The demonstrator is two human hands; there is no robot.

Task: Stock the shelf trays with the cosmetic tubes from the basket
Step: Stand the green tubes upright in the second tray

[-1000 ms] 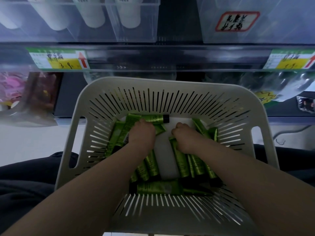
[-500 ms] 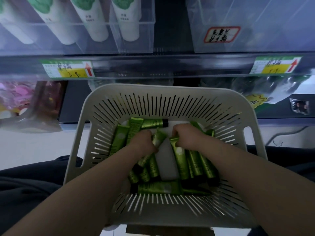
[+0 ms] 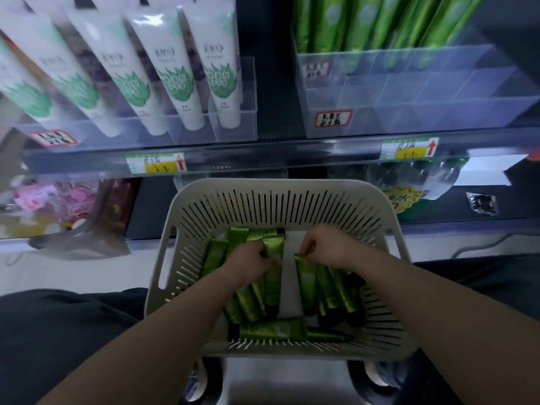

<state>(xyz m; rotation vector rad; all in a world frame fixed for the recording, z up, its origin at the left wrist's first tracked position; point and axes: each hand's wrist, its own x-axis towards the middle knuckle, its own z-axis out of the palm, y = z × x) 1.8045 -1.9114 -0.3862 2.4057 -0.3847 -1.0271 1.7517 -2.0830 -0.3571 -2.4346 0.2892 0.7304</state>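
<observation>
A shop shelf [image 3: 263, 159] is spanning the upper half of the view, with clear trays sitting along its front edge. At 11 o'clock the left tray [image 3: 233, 127] is holding white tubes [image 3: 172, 74] cap-down. At 1 o'clock the right tray [image 3: 438, 106] is showing shelved tubes [image 3: 365, 21] of the same green in its back cells, so this stock is likely going there. At 6 o'clock the basket [image 3: 277, 185] is sitting just below the shelf, close enough for short lifts. The green tubes [image 3: 263, 328] are lying loose on its floor, most pointing toward 12 o'clock and one lying crosswise by the near wall. Both hands are working inside it. The left hand [image 3: 251, 258] is clenching around a raised tube [image 3: 273, 247], possibly more than one, below its crimped end. The right hand [image 3: 327, 247] is pinching the crimped end of a second tube [image 3: 305, 276], whose body is resting among the others. Taking the flat ends is probably letting the caps go first into the cells. No tube is leaving the basket yet.
</observation>
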